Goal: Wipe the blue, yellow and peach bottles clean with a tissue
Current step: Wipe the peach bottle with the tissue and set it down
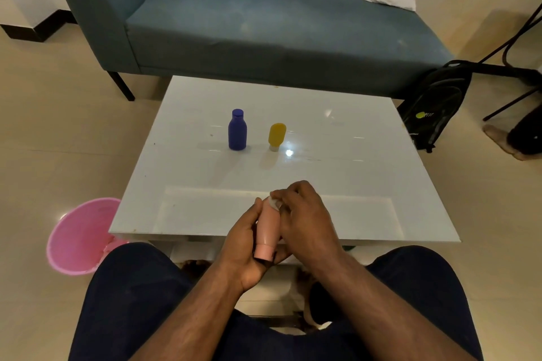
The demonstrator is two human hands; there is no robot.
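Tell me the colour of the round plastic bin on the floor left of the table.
Pink bin, shown in the head view.

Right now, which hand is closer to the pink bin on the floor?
Left. The left hand holds the peach bottle on the pink bin's side; the right hand, pressing a tissue to the bottle, is farther away.

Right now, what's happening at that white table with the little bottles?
A seated person is wiping the peach bottle. The left hand grips it, cap end towards the body, above the near edge of the white table. The right hand presses a bit of white tissue against its far end. The blue bottle and the yellow bottle stand untouched, side by side, farther back on the table. A pink bin sits on the floor to the left.
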